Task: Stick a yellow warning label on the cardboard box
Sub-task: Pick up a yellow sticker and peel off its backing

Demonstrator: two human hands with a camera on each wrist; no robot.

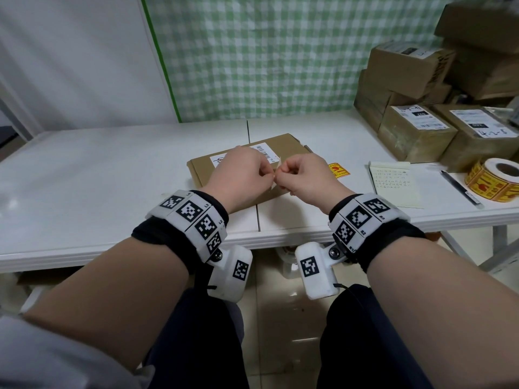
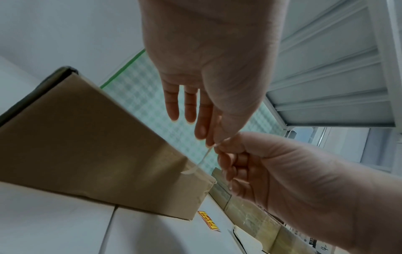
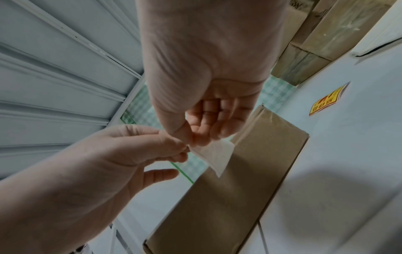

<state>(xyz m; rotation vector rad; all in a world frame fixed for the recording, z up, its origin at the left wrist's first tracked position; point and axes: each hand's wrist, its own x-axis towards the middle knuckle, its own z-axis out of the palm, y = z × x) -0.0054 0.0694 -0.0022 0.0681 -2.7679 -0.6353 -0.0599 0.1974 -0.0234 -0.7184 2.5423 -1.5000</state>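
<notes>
**Both hands pinching one label above a flat box**

Seen from the head camera: left hand [image 1: 243, 175] and right hand [image 1: 309, 175] raised side by side over a flat cardboard box [image 1: 202, 169], knuckles nearly touching. Between them, a small pale label [image 3: 214, 154], printed side hidden, only its white face showing. Left grip: thumb and forefinger pinching one edge of the label, other fingers hanging straight and loose. Right grip: fingers curled in, thumb and forefinger pinching the same piece just beside the left fingertips. From the left wrist, the piece seen edge-on as a thin curved sliver, held clear of the box top.

Box lying flat on the white counter [image 1: 84, 175], near its middle, a white shipping slip [image 1: 265, 151] with a barcode stuck to its top. No yellow label visible on the box.

Just right of the box, a loose yellow warning sticker [image 1: 338, 170] flat on the counter. Further right, a notepad [image 1: 393, 183] with handwriting, a black pen [image 1: 460, 188], and a roll [image 1: 494, 179] of yellow stickers at the counter's right edge. Behind these, a stack of taped parcels [image 1: 415, 136] with shipping slips. Green checked cloth [image 1: 252, 57] hanging behind the counter.
</notes>
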